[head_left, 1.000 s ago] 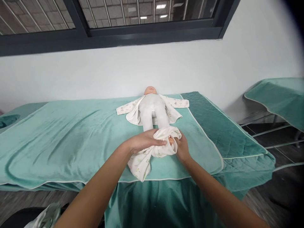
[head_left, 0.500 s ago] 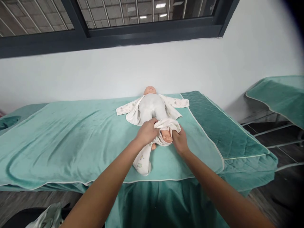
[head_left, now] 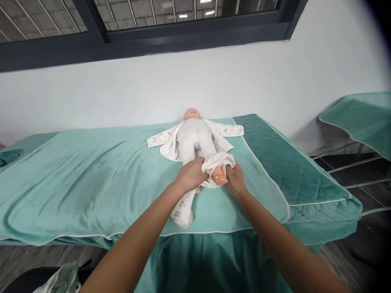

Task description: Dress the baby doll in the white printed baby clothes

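Note:
A baby doll [head_left: 195, 132] with a pale grey cloth body lies on its back, head toward the wall. An open white printed jacket [head_left: 227, 130] is on its arms. Bunched white printed baby pants [head_left: 218, 160] ring the doll's lower leg on the right, and its bare foot [head_left: 219, 177] pokes out through the cloth. My left hand [head_left: 192, 175] is closed on the left edge of the bunched pants. Opposite it, my right hand [head_left: 235, 179] grips their right edge, its fingertips partly hidden. The other pant leg [head_left: 183, 209] lies loose on the bed toward me.
The bed has a light green cover [head_left: 91, 175] over a darker quilted green one [head_left: 287, 171]. A white wall [head_left: 131, 89] and a dark-framed barred window [head_left: 183, 36] are behind. At the right stands a metal frame [head_left: 360, 167] with another green cloth [head_left: 363, 118].
Both hands have shifted slightly right with the bunched pants. The doll's foot sticks out a little further and has swung to the right. The camera view has tilted slightly.

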Demonstrator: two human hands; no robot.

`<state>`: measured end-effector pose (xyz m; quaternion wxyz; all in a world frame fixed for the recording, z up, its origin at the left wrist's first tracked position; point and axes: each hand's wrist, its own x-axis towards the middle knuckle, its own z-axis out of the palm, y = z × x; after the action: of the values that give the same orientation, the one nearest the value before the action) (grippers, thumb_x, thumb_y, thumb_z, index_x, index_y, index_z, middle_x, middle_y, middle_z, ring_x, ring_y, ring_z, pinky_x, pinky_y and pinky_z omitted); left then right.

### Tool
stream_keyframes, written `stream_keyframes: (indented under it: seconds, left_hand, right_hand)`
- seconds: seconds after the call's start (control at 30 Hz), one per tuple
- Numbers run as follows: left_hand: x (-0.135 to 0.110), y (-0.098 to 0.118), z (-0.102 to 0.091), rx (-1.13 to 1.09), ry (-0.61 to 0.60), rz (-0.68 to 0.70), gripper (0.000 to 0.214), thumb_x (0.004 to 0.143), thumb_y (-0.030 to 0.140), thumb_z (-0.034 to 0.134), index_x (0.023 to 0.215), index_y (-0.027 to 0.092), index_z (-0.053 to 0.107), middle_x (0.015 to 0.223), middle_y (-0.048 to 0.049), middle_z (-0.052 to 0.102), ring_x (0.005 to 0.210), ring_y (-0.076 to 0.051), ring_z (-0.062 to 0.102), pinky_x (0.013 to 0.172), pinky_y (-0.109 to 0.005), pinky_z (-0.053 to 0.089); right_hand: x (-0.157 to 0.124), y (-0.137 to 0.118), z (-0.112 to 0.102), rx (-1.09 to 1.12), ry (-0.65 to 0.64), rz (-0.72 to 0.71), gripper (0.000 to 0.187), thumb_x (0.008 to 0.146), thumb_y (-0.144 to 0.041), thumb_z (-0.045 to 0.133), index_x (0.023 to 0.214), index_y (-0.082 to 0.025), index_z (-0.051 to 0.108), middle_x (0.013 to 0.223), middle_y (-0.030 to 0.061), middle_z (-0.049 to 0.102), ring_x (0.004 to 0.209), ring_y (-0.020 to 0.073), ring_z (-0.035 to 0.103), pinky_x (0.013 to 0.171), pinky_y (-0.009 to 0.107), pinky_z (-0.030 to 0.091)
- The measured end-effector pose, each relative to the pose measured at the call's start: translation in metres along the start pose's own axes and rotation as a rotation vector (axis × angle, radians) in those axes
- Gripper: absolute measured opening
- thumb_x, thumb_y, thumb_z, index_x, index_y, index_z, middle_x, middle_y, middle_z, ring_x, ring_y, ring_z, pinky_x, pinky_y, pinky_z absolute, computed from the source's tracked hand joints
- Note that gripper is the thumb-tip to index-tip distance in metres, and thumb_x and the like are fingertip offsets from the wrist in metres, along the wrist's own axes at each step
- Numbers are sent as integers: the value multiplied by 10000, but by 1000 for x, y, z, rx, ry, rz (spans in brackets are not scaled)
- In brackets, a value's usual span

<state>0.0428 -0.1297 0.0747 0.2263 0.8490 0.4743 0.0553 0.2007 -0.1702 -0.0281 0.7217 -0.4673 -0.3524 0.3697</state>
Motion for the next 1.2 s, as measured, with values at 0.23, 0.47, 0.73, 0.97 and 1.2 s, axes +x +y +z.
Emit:
stream_keyframes:
  seconds: [0.23,0.47,0.73,0.97,1.2]
  left_hand:
    - [16,-1,0,-24,300,-64,222,777,221,525,978,236,617,944,-59,711,868,-249,636,625,-304,347]
    - [9,-26,-19,-679,136,58,212,745,310,699,894,202,594,859,25,607,795,-152,569,689,-251,410]
    - [16,-65,-29,-1067,-95,111,318,746,381,776,882,173,579,797,24,558,689,-102,519,597,-213,368]
    - [38,-60,-22,-1254,-52,116,294,761,352,770,841,187,540,719,38,541,606,-84,506,545,-200,366]
    - [56,-74,-9,-1447,-40,108,345,733,425,779,890,194,576,721,20,546,595,-99,502,536,-207,385]
  right_hand:
    - [2,4,-1,-19,40,-1,218,797,-271,573,995,-196,625,972,18,667,809,160,571,756,295,467]
    - [8,-6,1,-257,83,-30,212,785,-251,558,982,-203,618,914,5,645,834,179,560,762,307,455]
    - [35,-14,-19,-84,-297,-2,344,771,-218,704,1104,-255,627,1043,10,637,960,199,583,855,319,462]
    - [66,-87,18,-438,-735,-2,324,899,-415,639,1179,-253,648,1080,30,675,962,200,607,806,294,479]
    - [111,-75,66,-430,-955,330,197,788,-375,761,879,-202,734,773,-18,682,692,142,600,619,249,433]
